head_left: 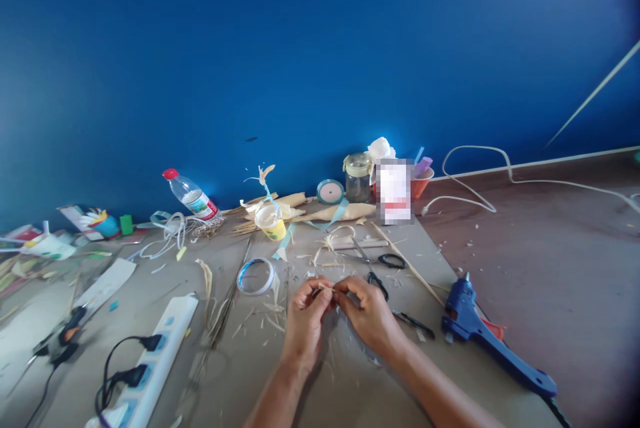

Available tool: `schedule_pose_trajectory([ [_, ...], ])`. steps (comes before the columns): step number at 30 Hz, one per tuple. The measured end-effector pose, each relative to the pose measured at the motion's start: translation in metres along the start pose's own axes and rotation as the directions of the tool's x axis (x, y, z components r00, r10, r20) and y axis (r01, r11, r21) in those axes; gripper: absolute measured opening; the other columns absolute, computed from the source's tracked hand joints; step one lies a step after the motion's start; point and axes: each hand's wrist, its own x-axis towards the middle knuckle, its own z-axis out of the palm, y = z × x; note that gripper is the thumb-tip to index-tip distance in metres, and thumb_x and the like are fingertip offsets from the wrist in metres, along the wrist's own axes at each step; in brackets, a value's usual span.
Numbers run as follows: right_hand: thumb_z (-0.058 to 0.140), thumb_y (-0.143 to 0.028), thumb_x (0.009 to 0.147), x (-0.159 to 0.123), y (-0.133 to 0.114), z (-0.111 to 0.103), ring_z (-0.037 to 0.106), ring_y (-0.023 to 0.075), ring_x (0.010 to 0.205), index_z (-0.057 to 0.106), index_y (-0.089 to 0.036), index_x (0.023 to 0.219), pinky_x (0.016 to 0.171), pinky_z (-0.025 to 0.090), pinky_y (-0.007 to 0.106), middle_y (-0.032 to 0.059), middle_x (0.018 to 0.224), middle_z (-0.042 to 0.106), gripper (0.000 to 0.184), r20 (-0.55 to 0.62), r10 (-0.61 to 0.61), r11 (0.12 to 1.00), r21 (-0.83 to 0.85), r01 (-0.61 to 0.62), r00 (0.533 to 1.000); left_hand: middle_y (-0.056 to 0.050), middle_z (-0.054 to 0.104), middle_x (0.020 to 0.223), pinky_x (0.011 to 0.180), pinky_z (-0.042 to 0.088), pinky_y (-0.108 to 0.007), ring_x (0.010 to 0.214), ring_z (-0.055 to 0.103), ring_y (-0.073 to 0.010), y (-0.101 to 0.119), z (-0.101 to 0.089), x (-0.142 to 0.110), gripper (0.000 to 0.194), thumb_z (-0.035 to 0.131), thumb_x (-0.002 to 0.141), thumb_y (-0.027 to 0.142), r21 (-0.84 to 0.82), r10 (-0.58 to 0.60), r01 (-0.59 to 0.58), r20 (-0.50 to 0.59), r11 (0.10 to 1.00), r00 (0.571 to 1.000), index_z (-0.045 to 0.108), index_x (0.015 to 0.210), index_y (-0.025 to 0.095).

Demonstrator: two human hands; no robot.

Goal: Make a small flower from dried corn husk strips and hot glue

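Observation:
My left hand point(309, 315) and my right hand point(365, 311) meet over the middle of the table. Both are closed, fingertips pinching a small pale piece of dried husk point(326, 287) between them; most of it is hidden by the fingers. Just beyond the right hand lies a pair of scissors point(392, 261) with black handles, its blades pointing away to the left. A black pen-like tool point(415, 325) rests to the right of that hand. Left of my left hand, a roll of tape point(255, 276) lies flat among husk scraps.
A blue glue gun point(480, 331) lies at the right, a white power strip point(167, 341) with black plugs at the left. Along the blue wall stand a plastic bottle point(193, 196), a yellow cup point(271, 223), a glass jar point(358, 178) and dried husks point(345, 213). A white cable point(463, 199) curls behind.

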Motion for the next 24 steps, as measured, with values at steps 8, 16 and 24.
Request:
schedule_pose_trajectory([
  [8, 0.05, -0.021, 0.079, 0.016, 0.01, -0.05, 0.056, 0.0196, 0.076, 0.062, -0.018, 0.091, 0.07, 0.044, 0.031, 0.0074, 0.086, 0.061, 0.018, -0.337, -0.089, 0.952, -0.306, -0.019, 0.937, 0.0, 0.062, 0.069, 0.054, 0.039, -0.019, 0.052, 0.049, -0.006, 0.007, -0.005, 0.008, 0.029, 0.071, 0.067, 0.03, -0.045, -0.021, 0.02, -0.033, 0.999, 0.999, 0.061, 0.09, 0.015],
  [16, 0.053, -0.017, 0.076, 0.019, 0.03, -0.051, 0.051, 0.0249, 0.098, 0.063, -0.02, 0.102, 0.084, 0.036, 0.035, 0.0077, 0.104, 0.061, 0.028, -0.187, 0.034, 0.653, -0.74, -0.163, 0.982, -0.001, 0.061, 0.064, 0.05, 0.036, -0.018, 0.048, 0.045, -0.0048, 0.002, -0.002, 0.005, 0.029, 0.071, 0.066, 0.031, 0.059, -0.154, 0.148, 0.119, 0.987, 0.981, 0.06, 0.085, 0.012],
  [24, 0.058, -0.03, 0.075, 0.014, 0.026, -0.058, 0.049, 0.0283, 0.104, 0.054, -0.02, 0.119, 0.092, 0.025, 0.043, 0.0109, 0.112, 0.057, 0.046, -0.166, 0.215, 0.476, -0.842, -0.252, 0.962, -0.002, 0.062, 0.071, 0.054, 0.037, -0.02, 0.052, 0.048, -0.0058, -0.001, -0.005, 0.006, 0.029, 0.07, 0.067, 0.027, 0.067, -0.139, 0.131, 0.136, 0.989, 0.981, 0.061, 0.091, 0.012],
])
